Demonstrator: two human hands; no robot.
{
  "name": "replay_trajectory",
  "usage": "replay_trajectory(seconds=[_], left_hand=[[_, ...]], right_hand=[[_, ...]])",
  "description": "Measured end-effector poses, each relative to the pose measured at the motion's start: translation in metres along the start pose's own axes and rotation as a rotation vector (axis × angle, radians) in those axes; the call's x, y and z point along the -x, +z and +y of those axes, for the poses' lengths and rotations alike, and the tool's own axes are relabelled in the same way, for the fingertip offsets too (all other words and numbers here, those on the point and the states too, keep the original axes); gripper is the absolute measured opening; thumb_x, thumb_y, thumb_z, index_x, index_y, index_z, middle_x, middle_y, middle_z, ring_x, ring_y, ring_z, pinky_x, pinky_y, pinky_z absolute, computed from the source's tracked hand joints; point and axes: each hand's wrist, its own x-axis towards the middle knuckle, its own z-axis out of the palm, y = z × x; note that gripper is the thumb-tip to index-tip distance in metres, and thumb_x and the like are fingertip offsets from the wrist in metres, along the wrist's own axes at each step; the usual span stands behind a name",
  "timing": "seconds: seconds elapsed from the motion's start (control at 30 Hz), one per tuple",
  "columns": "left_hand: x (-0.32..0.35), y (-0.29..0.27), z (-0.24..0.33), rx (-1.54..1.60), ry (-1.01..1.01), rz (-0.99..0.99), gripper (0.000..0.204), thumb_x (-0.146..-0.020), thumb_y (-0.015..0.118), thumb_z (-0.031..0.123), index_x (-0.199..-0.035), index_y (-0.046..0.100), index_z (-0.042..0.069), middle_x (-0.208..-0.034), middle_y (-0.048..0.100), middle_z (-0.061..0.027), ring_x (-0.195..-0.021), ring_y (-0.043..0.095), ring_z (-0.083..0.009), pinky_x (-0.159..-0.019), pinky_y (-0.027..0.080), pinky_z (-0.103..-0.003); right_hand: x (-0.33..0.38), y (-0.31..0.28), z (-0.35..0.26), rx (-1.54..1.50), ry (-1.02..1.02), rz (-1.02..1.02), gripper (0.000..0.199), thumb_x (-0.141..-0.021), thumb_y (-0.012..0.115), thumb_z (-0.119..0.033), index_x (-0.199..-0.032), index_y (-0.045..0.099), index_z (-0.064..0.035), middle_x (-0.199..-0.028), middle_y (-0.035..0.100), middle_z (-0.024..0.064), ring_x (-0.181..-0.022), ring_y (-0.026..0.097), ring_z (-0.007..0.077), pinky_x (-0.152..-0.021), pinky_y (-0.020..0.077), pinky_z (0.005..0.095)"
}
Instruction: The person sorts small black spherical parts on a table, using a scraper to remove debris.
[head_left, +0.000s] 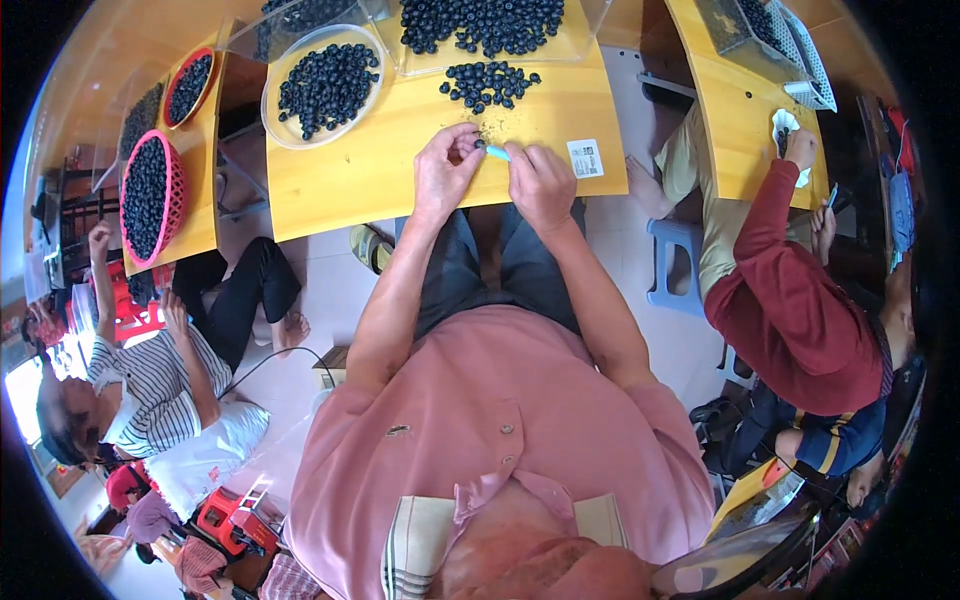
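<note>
My left hand [443, 172] pinches a small dark round piece [479, 144] between thumb and fingertips, above the near part of the yellow table [340, 190]. Closed around a slim light-blue tool [496, 152], my right hand [543, 185] brings its tip up against that piece. The tool's working end is too small to make out. Just beyond my hands lies a loose heap of similar dark round pieces [488, 86], with brownish crumbs scattered on the tabletop before it.
A round clear-rimmed tray [268, 108] of dark pieces stands left of the heap, and a clear bin [590, 40] holds more behind it. A white printed label [586, 158] lies right of my hand. People work at neighbouring tables beside a pink basket [175, 190] and blue stool [677, 262].
</note>
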Motion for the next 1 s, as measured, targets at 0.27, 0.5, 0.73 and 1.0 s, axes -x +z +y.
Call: replay_trajectory(seconds=[0.27,0.5,0.73,1.0], left_hand=[[0.002,0.001,-0.001,-0.015,0.047,0.012,0.036,-0.088,0.081,-0.003,-0.123,0.074,-0.001,-0.1,0.076,-0.0073,-0.085,0.07,-0.0109,-0.081,0.061,-0.027],[0.003,0.0,-0.004,0.079,0.031,-0.006,0.039,-0.091,0.08,-0.004,-0.129,0.069,-0.001,-0.103,0.075,-0.0057,-0.091,0.07,-0.0104,-0.086,0.059,-0.026],[0.002,-0.001,-0.014,0.285,-0.004,0.039,0.042,-0.092,0.079,-0.006,-0.131,0.068,0.0,-0.105,0.072,-0.0056,-0.091,0.069,-0.0095,-0.086,0.059,-0.025],[0.001,-0.004,-0.002,0.014,0.142,0.054,0.021,-0.09,0.081,-0.002,-0.11,0.081,0.003,-0.104,0.073,-0.0075,-0.082,0.067,-0.0111,-0.076,0.057,-0.026]], right_hand=[[0.003,0.001,0.0,0.055,0.003,-0.04,0.019,-0.086,0.074,-0.012,-0.105,0.075,-0.0133,-0.08,0.056,0.002,-0.074,0.063,0.0207,-0.063,0.0515,0.0373],[0.003,0.001,-0.001,0.05,-0.005,-0.038,0.021,-0.084,0.073,-0.011,-0.105,0.075,-0.0127,-0.079,0.055,0.0026,-0.073,0.064,0.0212,-0.062,0.0518,0.0379],[0.0,0.001,-0.003,0.082,0.069,-0.071,0.023,-0.084,0.072,-0.009,-0.106,0.076,-0.011,-0.08,0.057,0.0034,-0.073,0.065,0.0226,-0.061,0.0525,0.0391],[0.0,0.002,0.0,0.033,0.041,-0.043,0.02,-0.086,0.072,-0.009,-0.106,0.076,-0.0103,-0.08,0.058,0.0037,-0.074,0.065,0.0231,-0.062,0.0527,0.0389]])
